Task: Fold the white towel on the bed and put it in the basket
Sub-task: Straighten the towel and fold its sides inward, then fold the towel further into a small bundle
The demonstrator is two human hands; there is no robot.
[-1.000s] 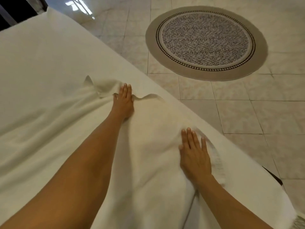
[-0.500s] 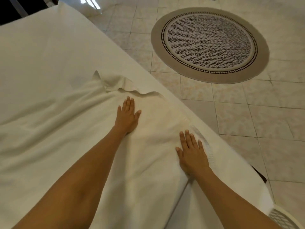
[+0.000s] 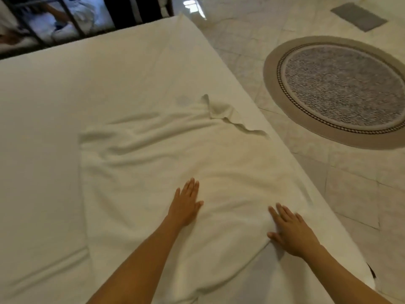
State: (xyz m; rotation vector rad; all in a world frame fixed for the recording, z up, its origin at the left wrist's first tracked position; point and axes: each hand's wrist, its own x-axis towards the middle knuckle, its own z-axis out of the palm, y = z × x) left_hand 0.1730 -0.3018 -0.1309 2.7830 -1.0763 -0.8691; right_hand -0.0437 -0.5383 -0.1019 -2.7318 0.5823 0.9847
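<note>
The white towel (image 3: 142, 172) lies spread on the white bed (image 3: 76, 84), wrinkled across its far part. Its far right corner is rumpled and sticks up. My left hand (image 3: 186, 202) rests flat on the towel near its middle, fingers together and extended. My right hand (image 3: 289, 229) presses flat on the towel's near right part, close to the bed's right edge, fingers slightly spread. Neither hand grips anything. No basket is in view.
The bed's right edge runs diagonally from the top centre to the lower right. Beyond it is a tiled floor with a round grey rug (image 3: 341, 88) and a small grey mat (image 3: 359, 16). A dark rail frame (image 3: 65, 23) stands behind the bed's far edge.
Both hands have slid back toward me over the towel, away from its far edge. The view has swung left, showing more of the bed and the towel's left side.
</note>
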